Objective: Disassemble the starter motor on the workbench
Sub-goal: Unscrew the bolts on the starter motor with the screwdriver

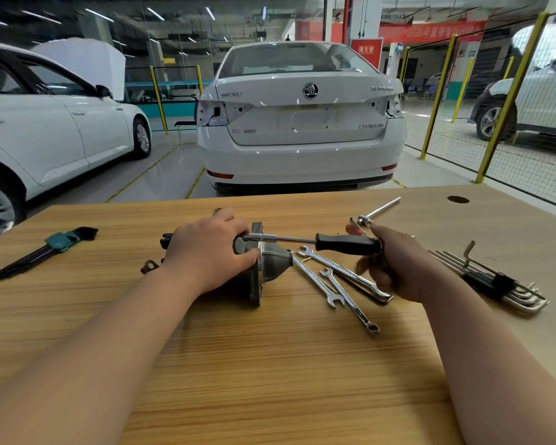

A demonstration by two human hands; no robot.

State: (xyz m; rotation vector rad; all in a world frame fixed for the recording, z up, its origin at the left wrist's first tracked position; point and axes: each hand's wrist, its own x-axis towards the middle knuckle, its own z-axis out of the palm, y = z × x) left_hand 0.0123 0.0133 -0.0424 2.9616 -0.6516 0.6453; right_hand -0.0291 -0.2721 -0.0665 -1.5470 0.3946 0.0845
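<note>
On the table (270, 364), the left hand (206, 252) gripped the starter motor (275, 264), while the right hand (395, 264), at its 3 o'clock, held the socket driver (347, 245) by its handle.

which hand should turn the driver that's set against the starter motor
Right. The right hand holds the driver by the end of its black handle, and the driver's tip is set on the starter motor. The left hand grips the motor body, so it is probably best used to steady it.

Grey metal starter motor (276, 263), on its side, cone nose pointing right, on wooden workbench (270, 364)
</note>
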